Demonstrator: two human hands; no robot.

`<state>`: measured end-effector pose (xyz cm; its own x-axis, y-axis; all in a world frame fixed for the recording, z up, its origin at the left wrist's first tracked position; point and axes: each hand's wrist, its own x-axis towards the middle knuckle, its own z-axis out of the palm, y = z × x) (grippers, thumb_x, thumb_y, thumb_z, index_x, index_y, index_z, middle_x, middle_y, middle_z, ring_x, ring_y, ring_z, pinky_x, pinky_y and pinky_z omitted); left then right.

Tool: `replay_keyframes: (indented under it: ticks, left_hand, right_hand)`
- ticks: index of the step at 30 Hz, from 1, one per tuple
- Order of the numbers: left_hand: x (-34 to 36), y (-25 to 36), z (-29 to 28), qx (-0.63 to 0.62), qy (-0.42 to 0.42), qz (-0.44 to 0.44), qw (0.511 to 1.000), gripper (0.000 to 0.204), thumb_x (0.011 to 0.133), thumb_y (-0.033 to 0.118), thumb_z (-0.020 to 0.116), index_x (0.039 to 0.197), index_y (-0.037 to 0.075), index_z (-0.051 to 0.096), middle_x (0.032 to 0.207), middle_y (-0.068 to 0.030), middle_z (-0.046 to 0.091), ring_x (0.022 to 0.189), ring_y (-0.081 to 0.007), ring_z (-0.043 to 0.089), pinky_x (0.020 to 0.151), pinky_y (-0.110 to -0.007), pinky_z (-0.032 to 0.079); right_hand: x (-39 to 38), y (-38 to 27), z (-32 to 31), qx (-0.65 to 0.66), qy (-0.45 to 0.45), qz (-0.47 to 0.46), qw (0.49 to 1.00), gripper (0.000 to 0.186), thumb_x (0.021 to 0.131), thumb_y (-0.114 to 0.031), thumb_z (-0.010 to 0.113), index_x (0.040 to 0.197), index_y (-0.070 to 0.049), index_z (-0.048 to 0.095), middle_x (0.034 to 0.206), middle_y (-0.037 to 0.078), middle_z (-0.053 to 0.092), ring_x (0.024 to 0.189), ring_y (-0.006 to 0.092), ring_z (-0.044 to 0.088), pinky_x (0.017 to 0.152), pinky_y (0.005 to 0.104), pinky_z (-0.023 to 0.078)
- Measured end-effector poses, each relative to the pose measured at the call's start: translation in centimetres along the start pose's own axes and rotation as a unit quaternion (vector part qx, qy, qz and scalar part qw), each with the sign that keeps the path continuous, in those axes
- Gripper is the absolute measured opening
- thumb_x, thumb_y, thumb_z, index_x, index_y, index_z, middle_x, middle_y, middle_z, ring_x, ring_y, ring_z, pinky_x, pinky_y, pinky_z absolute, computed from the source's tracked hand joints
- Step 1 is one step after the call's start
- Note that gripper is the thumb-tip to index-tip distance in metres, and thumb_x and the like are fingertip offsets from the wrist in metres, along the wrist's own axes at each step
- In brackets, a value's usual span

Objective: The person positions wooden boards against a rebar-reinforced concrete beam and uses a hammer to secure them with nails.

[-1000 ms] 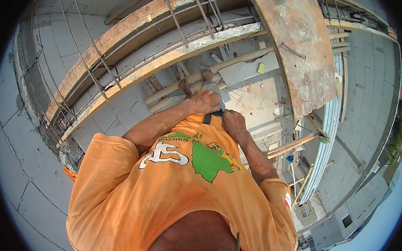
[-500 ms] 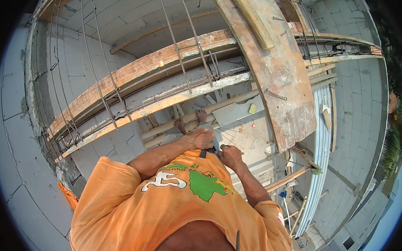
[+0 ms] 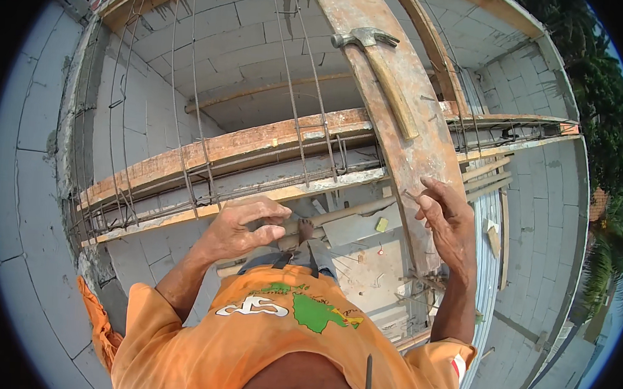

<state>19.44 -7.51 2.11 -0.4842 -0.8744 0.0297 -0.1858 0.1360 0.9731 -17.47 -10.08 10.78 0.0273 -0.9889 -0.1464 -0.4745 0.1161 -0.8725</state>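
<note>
Lifting away from the waist [image 3: 288, 268], the right hand [image 3: 451, 226] is hovering beside a nail [image 3: 411, 195] on the plank [image 3: 405, 161]; whether its grip is holding this, I cannot tell. For reaching well, it should be keeping clear of any sharp end. Farther out, the hammer [image 3: 387, 86] is now showing its head; the left hand [image 3: 243, 226], also lifted, is hanging wide and empty.
</note>
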Motion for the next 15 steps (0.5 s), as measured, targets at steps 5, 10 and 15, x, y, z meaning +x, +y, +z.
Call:
replay_keyframes:
  ticks: [5, 10, 15]
  left_hand:
    - [-1.9, -0.3, -7.2, 0.207, 0.377, 0.008, 0.903, 0.033, 0.088, 0.014, 0.073, 0.118, 0.0, 0.067, 0.113, -0.0164, 0.07, 0.102, -0.0261, 0.067, 0.09, -0.038, 0.054]
    - [-2.7, -3.8, -8.1, 0.399, 0.411, -0.021, 0.82, 0.038, 0.088, 0.02, 0.072, 0.121, 0.002, 0.066, 0.128, -0.0185, 0.063, 0.122, -0.0331, 0.057, 0.104, -0.047, 0.045]
    - [-4.4, -6.9, -9.8, 0.492, 0.447, -0.106, 0.739, 0.052, 0.09, 0.04, 0.067, 0.125, 0.001, 0.064, 0.135, -0.0193, 0.057, 0.132, -0.0352, 0.046, 0.114, -0.05, 0.031]
  right_hand:
    - [8.5, 1.7, -1.3, -0.343, 0.154, -0.117, 0.919, 0.051, 0.097, -0.035, 0.066, 0.129, 0.004, 0.058, 0.103, 0.02, 0.063, 0.088, 0.0284, 0.067, 0.073, 0.0403, 0.055]
    - [14.2, 2.3, 2.7, -0.412, 0.102, -0.203, 0.882, 0.058, 0.096, -0.042, 0.064, 0.129, 0.005, 0.056, 0.107, 0.024, 0.062, 0.097, 0.0364, 0.064, 0.081, 0.0457, 0.053]
    - [17.9, 1.2, 6.5, -0.479, 0.091, -0.258, 0.834, 0.055, 0.092, -0.037, 0.066, 0.128, 0.002, 0.053, 0.111, 0.022, 0.059, 0.104, 0.0393, 0.059, 0.085, 0.0479, 0.051]
